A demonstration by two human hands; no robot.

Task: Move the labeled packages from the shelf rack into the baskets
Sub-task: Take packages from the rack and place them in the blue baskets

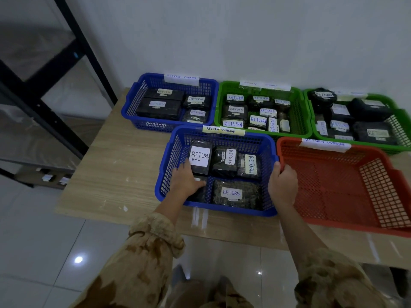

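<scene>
left hand (pixel 188 182) is down inside the near blue basket (pixel 170 167), fingers spread and fairly straight, resting on a dark package (pixel 200 194) in its near-left corner. my palm hides most of that one. four more labeled packages lie flat around it, one marked return (pixel 231 193) just right of the thumb. right hand (pixel 282 185) grips the left rim of the red basket (pixel 378 192), thumb between the two baskets, fingers curled over inside. red touches blue side by side. behind them i see a far blue basket (pixel 133 103), a green basket (pixel 298 112) and a second green basket (pixel 400 127), all holding packages, on the wooden table (pixel 111 163). the shelf rack (pixel 82 52) stands at left.
</scene>
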